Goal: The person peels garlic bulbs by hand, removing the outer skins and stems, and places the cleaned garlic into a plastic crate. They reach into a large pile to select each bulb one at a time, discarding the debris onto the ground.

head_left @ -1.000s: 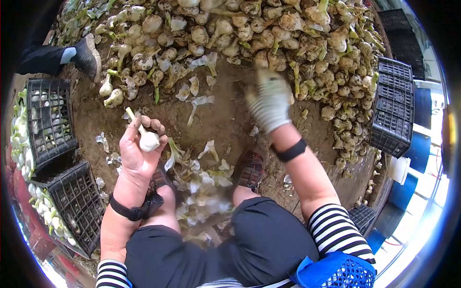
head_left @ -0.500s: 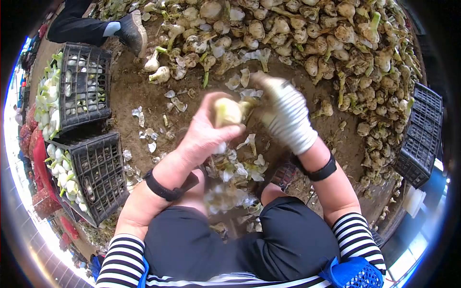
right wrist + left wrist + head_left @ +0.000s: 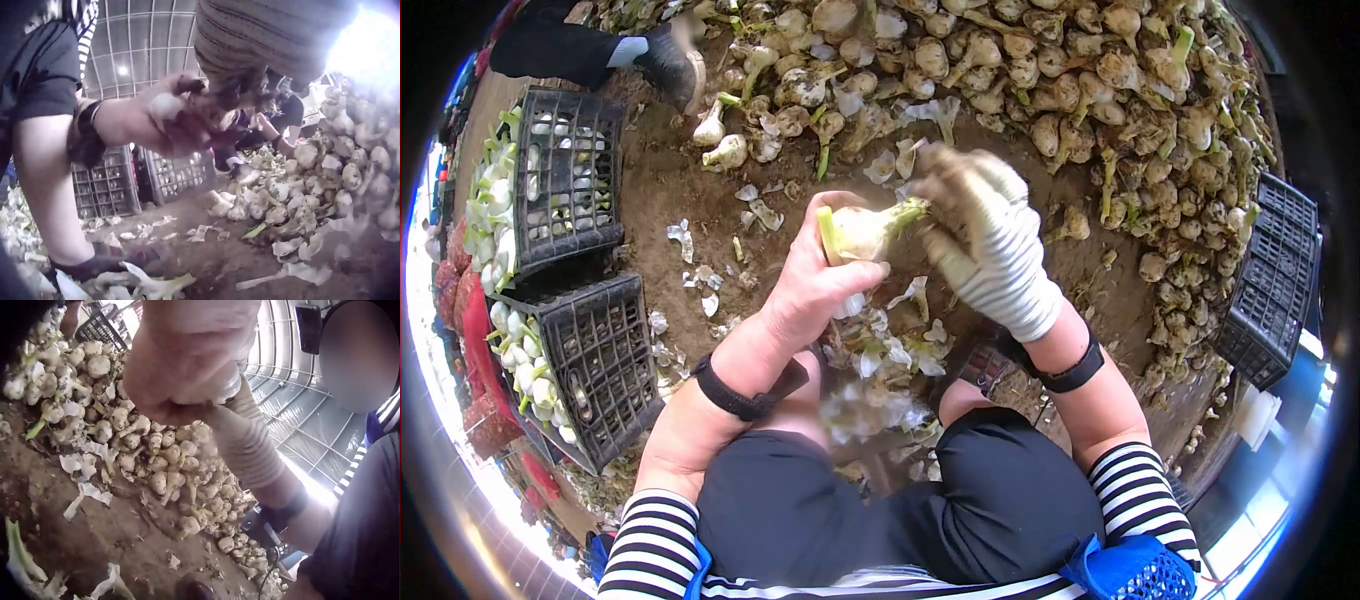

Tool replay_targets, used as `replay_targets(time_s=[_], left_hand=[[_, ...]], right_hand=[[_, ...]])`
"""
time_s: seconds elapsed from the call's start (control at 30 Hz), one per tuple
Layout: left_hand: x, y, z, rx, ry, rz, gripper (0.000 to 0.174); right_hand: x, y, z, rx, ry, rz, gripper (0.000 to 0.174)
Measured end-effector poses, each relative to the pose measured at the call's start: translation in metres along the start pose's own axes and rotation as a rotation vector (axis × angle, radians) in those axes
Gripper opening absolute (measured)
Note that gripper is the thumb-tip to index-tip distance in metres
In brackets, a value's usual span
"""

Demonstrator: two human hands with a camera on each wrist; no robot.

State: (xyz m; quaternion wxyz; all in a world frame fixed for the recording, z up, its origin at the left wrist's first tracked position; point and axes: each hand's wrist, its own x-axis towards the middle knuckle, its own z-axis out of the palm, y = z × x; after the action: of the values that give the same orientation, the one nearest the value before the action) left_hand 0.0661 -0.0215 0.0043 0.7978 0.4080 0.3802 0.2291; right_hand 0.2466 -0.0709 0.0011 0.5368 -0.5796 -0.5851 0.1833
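My bare left hand [image 3: 805,285] grips a garlic bulb [image 3: 862,236], its stem pointing right. A pale cut stem [image 3: 829,236] rises beside it from the same hand, and a smooth white bulb [image 3: 165,106] shows against the palm in the right wrist view. My gloved right hand [image 3: 1000,255] is at the stem's tip, fingers bent and blurred, thumb apart from them. The glove [image 3: 247,440] meets the underside of the left hand [image 3: 187,359] in the left wrist view; the contact is partly hidden.
A large garlic heap [image 3: 1060,90] spreads ahead and right. Black crates [image 3: 568,185] with white bulbs stand left; another black crate [image 3: 1272,285] stands right. Peeled skins [image 3: 885,350] litter the ground between my feet. Another person's shoe [image 3: 672,68] is at upper left.
The right hand came back from the heap to the left hand, which moved inward and now holds an unpeeled-looking bulb as well. Over the last half second, both hands have stayed close together.
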Motion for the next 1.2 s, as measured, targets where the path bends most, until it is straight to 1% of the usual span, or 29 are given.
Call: replay_targets(time_s=[0.07, 0.1, 0.13, 0.2, 0.23, 0.37, 0.43, 0.57, 0.63, 0.67, 0.73, 0.77, 0.8, 0.83, 0.87, 0.9, 0.93, 0.97, 1.0, 1.03, 1.07, 1.1, 1.13, 1.17, 1.2], left_hand=[[0.0, -0.002, 0.003, 0.046, -0.003, -0.001, 0.061], [0.0, -0.004, 0.004, 0.097, -0.008, -0.006, 0.059], [-0.001, -0.005, 0.004, 0.097, -0.004, -0.011, 0.059], [0.001, -0.005, 0.003, 0.379, 0.021, 0.053, 0.059], [0.002, -0.005, 0.002, 0.349, 0.014, 0.035, 0.062], [0.002, -0.005, 0.007, 0.327, 0.02, 0.052, 0.063], [0.003, -0.002, 0.009, 0.328, 0.04, 0.084, 0.061], [0.004, -0.001, 0.009, 0.321, 0.063, 0.076, 0.056], [0.005, -0.002, 0.002, 0.212, 0.049, -0.021, 0.045], [0.005, -0.003, -0.002, 0.211, 0.049, -0.02, 0.045], [0.006, -0.012, -0.011, -0.1, 0.052, -0.254, 0.035], [0.01, -0.027, -0.017, -0.308, 0.038, -0.347, 0.037], [0.009, -0.024, -0.014, -0.31, 0.039, -0.342, 0.037], [0.008, -0.018, -0.008, -0.346, 0.012, -0.307, 0.04], [0.007, -0.013, -0.003, -0.382, -0.014, -0.271, 0.044], [0.008, -0.012, 0.001, -0.316, 0.012, -0.164, 0.047], [0.008, -0.012, 0.006, -0.319, 0.013, -0.157, 0.047], [0.008, -0.014, 0.012, -0.181, 0.061, 0.03, 0.047], [0.008, -0.014, 0.016, -0.041, 0.107, 0.213, 0.05], [0.01, -0.019, 0.015, 0.111, 0.112, 0.247, 0.059], [0.01, -0.019, 0.017, 0.111, 0.111, 0.247, 0.059], [0.009, -0.019, 0.021, 0.311, 0.171, 0.319, 0.059], [0.009, -0.019, 0.023, 0.511, 0.23, 0.389, 0.058], [0.008, -0.017, 0.025, 0.44, 0.222, 0.413, 0.058], [0.008, -0.016, 0.024, 0.441, 0.221, 0.414, 0.058]], right_hand=[[0.001, -0.012, -0.003, -0.411, -0.279, -0.264, 0.051], [-0.001, -0.005, 0.003, -0.463, -0.228, -0.343, 0.05], [-0.002, -0.005, 0.003, -0.458, -0.23, -0.34, 0.05], [-0.003, -0.006, 0.002, -0.516, -0.321, -0.351, 0.052], [-0.005, -0.006, 0.003, -0.537, -0.351, -0.328, 0.052], [-0.007, -0.001, 0.004, -0.532, -0.324, -0.329, 0.051], [-0.008, -0.001, 0.005, -0.542, -0.284, -0.324, 0.051], [-0.01, 0.002, 0.008, -0.555, -0.319, -0.29, 0.049], [-0.009, 0.001, 0.005, -0.525, -0.327, -0.311, 0.048], [-0.009, 0.001, 0.005, -0.525, -0.328, -0.311, 0.048], [-0.006, 0.001, 0.005, -0.554, -0.203, -0.416, 0.045], [-0.005, 0.0, 0.004, -0.553, -0.205, -0.421, 0.045], [-0.005, -0.001, 0.002, -0.591, -0.199, -0.409, 0.05], [-0.005, -0.002, 0.0, -0.631, -0.192, -0.397, 0.056], [-0.007, -0.007, 0.003, -0.633, -0.193, -0.405, 0.056], [-0.011, -0.015, 0.009, 0.007, -0.065, 0.101, 0.06], [-0.014, -0.017, 0.013, 0.651, 0.067, 0.601, 0.065], [-0.014, -0.011, 0.007, 0.829, 0.038, 0.772, 0.072], [-0.009, -0.016, 0.013, 1.142, 0.093, 0.846, 0.063], [-0.015, -0.01, 0.019, 1.079, 0.051, 0.891, 0.056], [-0.022, -0.004, 0.026, 1.017, 0.011, 0.935, 0.05], [-0.022, -0.011, 0.032, 1.0, 0.07, 0.942, 0.034], [-0.02, -0.014, 0.029, 1.0, 0.071, 0.943, 0.034], [-0.017, -0.018, 0.026, 0.97, 0.057, 0.95, 0.03], [-0.015, -0.02, 0.024, 0.94, 0.04, 0.956, 0.026]])
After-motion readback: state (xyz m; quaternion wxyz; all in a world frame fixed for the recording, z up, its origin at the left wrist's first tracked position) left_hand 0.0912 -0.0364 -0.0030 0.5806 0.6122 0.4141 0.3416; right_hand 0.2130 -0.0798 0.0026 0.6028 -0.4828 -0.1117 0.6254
